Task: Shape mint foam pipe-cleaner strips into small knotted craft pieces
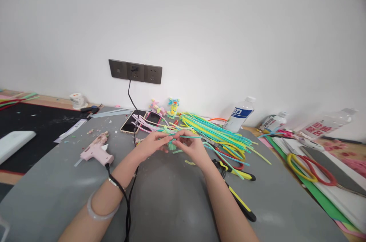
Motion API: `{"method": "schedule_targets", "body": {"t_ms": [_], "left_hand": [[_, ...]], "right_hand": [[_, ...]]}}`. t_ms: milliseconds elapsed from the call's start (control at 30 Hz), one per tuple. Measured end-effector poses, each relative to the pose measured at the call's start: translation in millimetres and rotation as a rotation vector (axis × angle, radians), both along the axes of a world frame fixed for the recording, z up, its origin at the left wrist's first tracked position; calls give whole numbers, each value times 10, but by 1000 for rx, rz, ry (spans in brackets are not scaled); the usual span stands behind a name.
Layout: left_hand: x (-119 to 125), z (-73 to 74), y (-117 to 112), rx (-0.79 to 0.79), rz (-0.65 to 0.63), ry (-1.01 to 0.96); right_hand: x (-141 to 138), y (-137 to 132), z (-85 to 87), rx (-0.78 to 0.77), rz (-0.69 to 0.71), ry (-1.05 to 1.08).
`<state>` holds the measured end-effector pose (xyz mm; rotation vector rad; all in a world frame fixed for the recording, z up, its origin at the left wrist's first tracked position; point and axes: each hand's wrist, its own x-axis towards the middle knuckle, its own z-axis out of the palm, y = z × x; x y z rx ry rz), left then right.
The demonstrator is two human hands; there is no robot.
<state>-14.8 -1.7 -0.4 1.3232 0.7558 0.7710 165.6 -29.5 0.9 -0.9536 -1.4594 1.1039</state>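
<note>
My left hand [151, 144] and my right hand [191, 146] meet above the middle of the grey table. Between their fingertips they pinch a small green pipe cleaner piece [171, 145], partly hidden by the fingers. A teal strand pokes out to the right past my right fingers. Just behind lies a heap of yellow, green and blue pipe cleaners [211, 129], with pink ones [137, 121] to its left. Two little pipe cleaner figures, one pink [157, 107] and one blue and yellow [173, 107], are against the wall.
A pink hot glue gun [97, 151] lies left, its black cable [128, 211] running beside my left forearm. Yellow-and-black pliers [240, 202] rest by my right forearm. A phone [130, 124], a bottle [240, 115] and red-and-yellow scissors [311, 169] lie around the table.
</note>
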Motion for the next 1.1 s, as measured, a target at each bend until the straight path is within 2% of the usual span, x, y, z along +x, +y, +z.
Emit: {"method": "schedule_targets", "body": {"t_ms": [167, 300, 467, 633, 833, 1000, 1100], "left_hand": [[22, -5, -1, 8, -21, -54], [26, -27, 8, -13, 25, -93], [16, -33, 16, 6, -38, -66], [13, -35, 12, 15, -16, -54], [16, -41, 23, 48, -2, 0], [28, -34, 17, 155, -39, 109], [24, -35, 11, 228, -37, 190]], "right_hand": [[-5, -1, 18, 18, -37, 5], [-4, 7, 6, 33, -66, 31], [22, 2, 10, 67, -82, -23], [26, -1, 13, 70, -61, -57], [21, 3, 3, 59, -5, -55], [20, 40, -35, -14, -53, 12], [-5, 55, -60, -5, -73, 26]]}}
